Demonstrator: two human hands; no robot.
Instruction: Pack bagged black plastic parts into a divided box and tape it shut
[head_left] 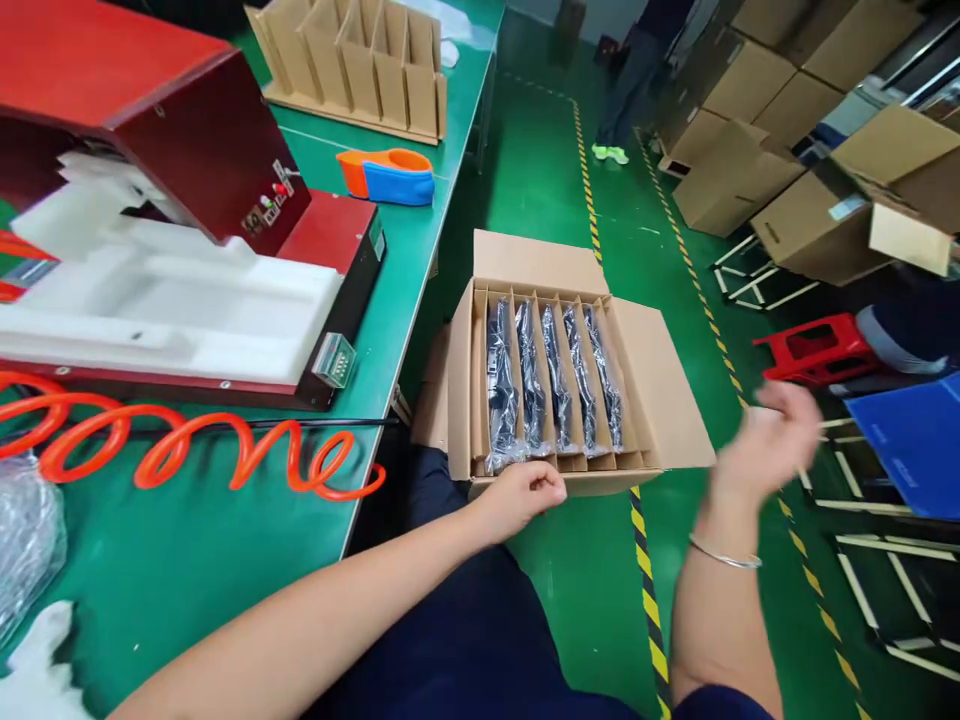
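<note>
An open cardboard box point(461, 400) stands in front of me with its flaps folded out. Cardboard dividers split it into narrow slots. Several dark items in clear plastic wrap point(529, 375) stand on edge in these slots; their kind is hidden by the wrapping. At the near edge of the box, my left hand point(517, 497) is closed with its fingers curled, and nothing shows between them. My right hand point(776, 440) is raised to the right of the box, apart from the right flap point(660, 385). Motion smears its fingers.
On the green table point(247, 560) at left are a red machine point(202, 150), a coiled orange hose point(172, 445), an orange-and-blue tape dispenser point(390, 178) and a cardboard divider set point(375, 80). At right are cartons point(739, 170), a red stool point(817, 348) and other people.
</note>
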